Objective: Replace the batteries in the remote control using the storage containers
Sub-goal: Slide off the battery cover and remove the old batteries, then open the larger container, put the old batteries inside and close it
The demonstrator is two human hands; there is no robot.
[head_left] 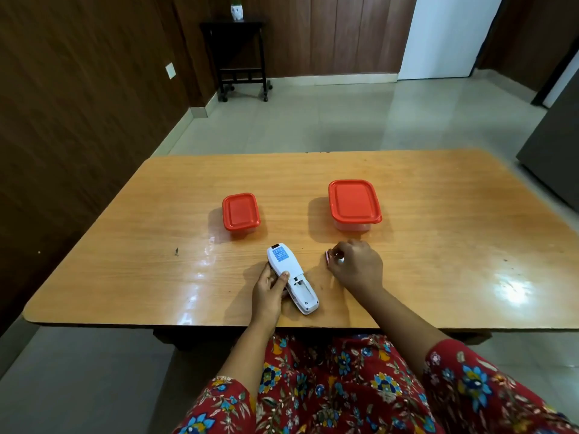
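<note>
A white remote control [289, 270] lies back-up on the wooden table [156, 214], its battery compartment uncovered and looking empty. My left hand [269, 289] grips its left side, thumb across the back. My right hand [355, 266] rests on the table to the right of the remote, fingers curled around small objects; a reddish battery end [327, 255] pokes out at its left side. Two lidded containers stand further back: a small one with a red lid [241, 212] on the left and a larger one with a red lid [354, 202] on the right. Both lids are on.
The table's near edge runs just under my wrists. A dark side table [239, 57] on castors stands against the far wall, with a small white pot on top. Tiled floor lies beyond the table, and a grey cabinet [554, 151] stands at the right.
</note>
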